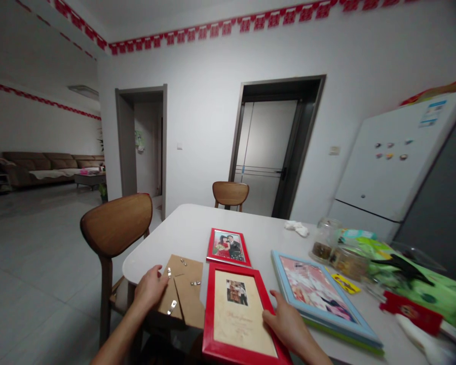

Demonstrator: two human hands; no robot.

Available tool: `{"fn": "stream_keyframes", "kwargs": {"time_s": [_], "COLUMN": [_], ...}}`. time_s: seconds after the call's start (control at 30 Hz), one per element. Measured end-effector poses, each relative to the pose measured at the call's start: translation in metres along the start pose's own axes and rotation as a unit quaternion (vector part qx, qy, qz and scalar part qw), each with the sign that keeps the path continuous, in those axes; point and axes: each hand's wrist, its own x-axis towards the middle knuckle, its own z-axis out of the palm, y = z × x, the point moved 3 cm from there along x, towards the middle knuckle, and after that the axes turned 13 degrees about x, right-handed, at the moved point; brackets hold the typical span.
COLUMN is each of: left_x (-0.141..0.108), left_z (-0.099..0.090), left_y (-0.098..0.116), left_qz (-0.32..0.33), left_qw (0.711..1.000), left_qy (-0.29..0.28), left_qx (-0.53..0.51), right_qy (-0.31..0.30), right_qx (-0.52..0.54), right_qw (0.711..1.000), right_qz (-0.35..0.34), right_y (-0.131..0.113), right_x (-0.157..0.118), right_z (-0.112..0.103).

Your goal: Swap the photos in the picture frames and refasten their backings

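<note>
My right hand (285, 317) grips the right edge of a large red picture frame (210, 324), which holds a cream sheet with a small photo. My left hand (152, 286) rests at the left edge of a brown backing board (190, 296) with metal clips and a cut-out stand; its fingers are slightly spread. The board lies left of the large red frame. Just beyond that frame, a smaller red frame (228, 247) with a photo of two people lies flat. To the right is a light blue frame (327, 294) on top of a green one.
The white table (167, 223) also bears a glass jar (324, 243), a round container (349, 261), crumpled tissue (296, 228), a red packet (412, 312) and green bags (433, 294) at the right. Wooden chairs (117, 223) stand left and behind.
</note>
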Motion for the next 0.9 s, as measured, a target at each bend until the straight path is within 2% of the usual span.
{"fn": "stream_keyframes", "kwargs": {"time_s": [0.07, 0.1, 0.2, 0.27, 0.3, 0.37, 0.43, 0.53, 0.57, 0.63, 0.73, 0.8, 0.9], "left_x": [-0.015, -0.025, -0.065, -0.092, -0.104, -0.121, -0.128, -0.128, -0.126, -0.117, -0.098, -0.086, -0.075], "left_z": [0.002, 0.006, 0.026, 0.042, 0.048, 0.056, 0.055, 0.044, 0.038, 0.025, 0.005, 0.0, 0.007], "left_y": [0.017, 0.029, 0.074, 0.105, 0.118, 0.139, 0.153, 0.162, 0.162, 0.156, 0.129, 0.1, 0.054], "left_qz": [0.033, 0.054, 0.17, 0.243, 0.273, 0.316, 0.353, 0.407, 0.411, 0.38, 0.266, 0.185, 0.1], "left_qw": [0.999, 0.998, 0.985, 0.968, 0.958, 0.944, 0.933, 0.913, 0.911, 0.924, 0.958, 0.975, 0.987], "left_qy": [0.024, 0.024, -0.018, -0.063, -0.085, -0.088, -0.061, -0.009, 0.009, 0.051, 0.099, 0.102, 0.069], "left_qx": [0.014, 0.015, -0.002, -0.026, -0.029, -0.027, -0.019, -0.002, 0.0, -0.01, -0.048, -0.073, -0.102], "right_qy": [-0.017, -0.028, -0.04, -0.037, -0.035, -0.039, -0.043, -0.034, -0.031, -0.03, -0.028, -0.013, 0.001], "right_qx": [0.156, 0.246, 0.472, 0.563, 0.588, 0.608, 0.604, 0.571, 0.555, 0.504, 0.355, 0.218, 0.059], "right_qw": [0.986, 0.964, 0.864, 0.807, 0.791, 0.778, 0.784, 0.809, 0.821, 0.855, 0.931, 0.975, 0.998], "right_qz": [0.057, 0.094, 0.171, 0.175, 0.167, 0.149, 0.139, 0.133, 0.131, 0.123, 0.083, 0.045, 0.003], "right_y": [-0.001, -0.003, -0.016, -0.029, -0.036, -0.046, -0.052, -0.048, -0.044, -0.033, -0.013, -0.002, 0.008], "right_x": [-0.003, -0.006, -0.016, -0.022, -0.025, -0.028, -0.03, -0.026, -0.024, -0.017, -0.005, 0.001, 0.004], "right_z": [-0.002, -0.003, -0.004, -0.005, -0.006, -0.007, -0.008, -0.008, -0.008, -0.008, -0.01, -0.011, -0.01]}}
